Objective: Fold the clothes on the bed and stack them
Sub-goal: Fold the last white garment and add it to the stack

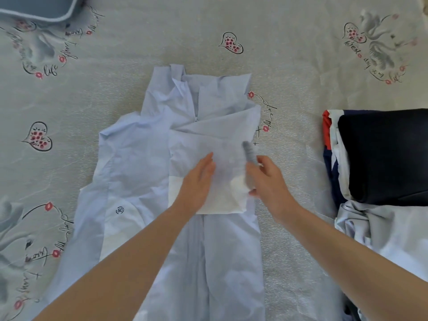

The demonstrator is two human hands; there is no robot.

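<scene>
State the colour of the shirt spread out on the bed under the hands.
The shirt is pale blue with white cuff sections, seen in the head view.

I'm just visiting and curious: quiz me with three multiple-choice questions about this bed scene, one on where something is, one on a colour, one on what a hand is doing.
1. Where is the stack of folded clothes?
A. At the right edge of the bed
B. On the pillow
C. Under the shirt

2. What colour is the shirt being folded?
A. Red
B. Pale blue
C. Black

3. What is the left hand doing?
A. Hanging off the bed
B. Lying flat on the folded sleeve
C. Holding a hanger

Answers:
1 A, the stack lies right of the shirt, a dark garment on top.
2 B, its fabric is light blue all over.
3 B, its fingers are straight on the sleeve, while the right hand grips the sleeve's edge.
</scene>
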